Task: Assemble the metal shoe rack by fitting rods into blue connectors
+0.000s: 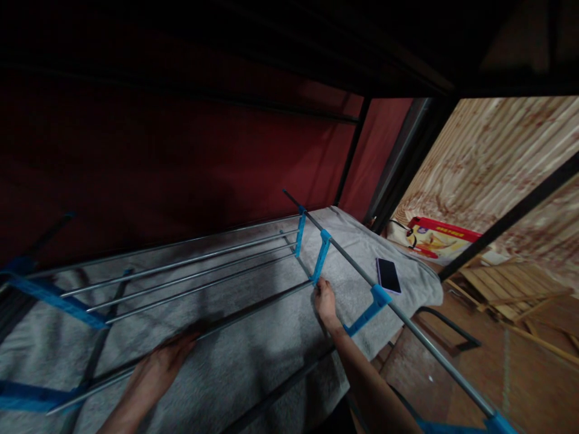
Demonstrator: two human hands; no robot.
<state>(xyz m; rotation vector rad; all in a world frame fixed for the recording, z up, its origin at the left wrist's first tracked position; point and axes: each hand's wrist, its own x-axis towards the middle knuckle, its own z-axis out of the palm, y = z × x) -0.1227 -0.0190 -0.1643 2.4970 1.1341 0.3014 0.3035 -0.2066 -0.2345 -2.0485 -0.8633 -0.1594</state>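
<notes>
Both forearms entered from the bottom edge. Left hand point(165, 358) was curled around a grey rack rod point(253, 307) lying across the grey blanket point(253, 361). Right hand point(324, 299) pinched the rod's far end at a blue connector point(321, 256). Nearby, a phone point(388, 275) lay on the blanket.

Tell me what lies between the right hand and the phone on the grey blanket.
In the head view, a grey metal rod with a blue connector crosses between the right hand and phone.
</notes>
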